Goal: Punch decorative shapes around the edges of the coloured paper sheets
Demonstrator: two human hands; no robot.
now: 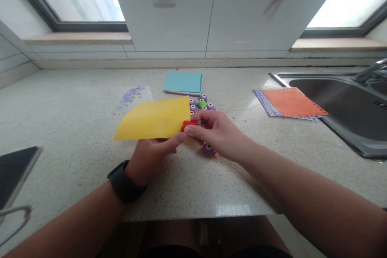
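A yellow sheet of paper (pixel 154 119) is held above the counter, its left side curling downward. My left hand (pixel 154 153) grips its lower edge from beneath, thumb near the lower right corner and the other fingers mostly hidden. At the sheet's right edge sits a small red punch (pixel 189 124), pinched between the thumb and fingers of my right hand (pixel 216 132). Behind my right hand are several purple punches (pixel 211 107) and a green punch (pixel 202 104). Another purple punch (pixel 208 150) stands just below that hand, beside small orange-red paper bits.
A stack of blue sheets (pixel 183 82) lies at the back. Purple paper bits (pixel 131 96) are scattered at the back left. Orange sheets (pixel 298 102) with punched edges, over purple ones, lie beside the metal sink (pixel 341 117). A dark flat object (pixel 18 173) is at far left.
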